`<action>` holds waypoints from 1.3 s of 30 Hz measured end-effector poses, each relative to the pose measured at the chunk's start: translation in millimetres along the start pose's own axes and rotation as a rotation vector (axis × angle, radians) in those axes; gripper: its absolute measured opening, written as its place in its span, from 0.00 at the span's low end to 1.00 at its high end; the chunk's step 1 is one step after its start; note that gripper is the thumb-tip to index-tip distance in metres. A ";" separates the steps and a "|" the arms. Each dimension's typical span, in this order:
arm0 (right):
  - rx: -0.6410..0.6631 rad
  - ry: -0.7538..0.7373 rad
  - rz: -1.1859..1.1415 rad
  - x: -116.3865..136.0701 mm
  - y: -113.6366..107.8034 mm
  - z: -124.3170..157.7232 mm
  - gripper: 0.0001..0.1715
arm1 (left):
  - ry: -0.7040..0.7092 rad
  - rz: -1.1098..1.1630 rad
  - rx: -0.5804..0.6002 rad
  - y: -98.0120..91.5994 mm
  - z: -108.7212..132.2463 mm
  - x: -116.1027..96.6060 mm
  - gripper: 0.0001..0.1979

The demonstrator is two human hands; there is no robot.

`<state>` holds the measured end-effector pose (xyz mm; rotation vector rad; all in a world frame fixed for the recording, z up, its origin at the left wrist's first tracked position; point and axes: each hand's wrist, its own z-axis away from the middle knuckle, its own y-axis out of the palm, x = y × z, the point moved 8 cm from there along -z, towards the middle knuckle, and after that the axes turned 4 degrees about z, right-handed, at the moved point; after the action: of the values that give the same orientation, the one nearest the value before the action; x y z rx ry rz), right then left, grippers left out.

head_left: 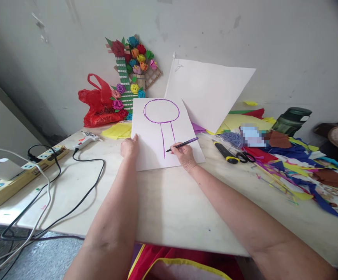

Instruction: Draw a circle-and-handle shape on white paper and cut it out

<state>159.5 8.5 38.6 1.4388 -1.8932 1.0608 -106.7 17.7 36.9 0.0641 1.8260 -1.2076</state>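
Note:
A white sheet of paper [154, 136] lies on the table [169, 206], bearing a purple circle with two lines running down from it. My right hand [184, 154] is closed around a purple pen [183, 144], its tip touching the sheet near the bottom of the lines. My left hand [129, 147] rests on the sheet's left edge, fingers curled and pressing down on it.
A glue gun [85, 140] and a power strip [20, 171] with cables lie at the left. A paper-flower craft [130, 74] and red plastic bag [101, 105] stand at the back. Scissors [244, 156], a cutter [224, 151] and coloured paper scraps [297, 167] cover the right.

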 end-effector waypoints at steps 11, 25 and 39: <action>0.028 -0.031 0.045 0.7 6.1 0.4 0.07 | -0.010 0.007 -0.001 0.8 -1.6 0.8 0.23; 0.035 0.002 0.090 0.8 5.6 0.2 0.07 | -0.023 0.023 -0.004 2.7 -3.5 2.6 0.23; -0.191 0.219 -0.244 -12.5 -34.8 -9.3 0.07 | -0.025 0.020 0.003 1.6 -2.6 1.2 0.23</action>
<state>196.0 18.6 43.1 1.3440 -1.5735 0.8587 -108.3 19.9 35.2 0.0685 1.7984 -1.1919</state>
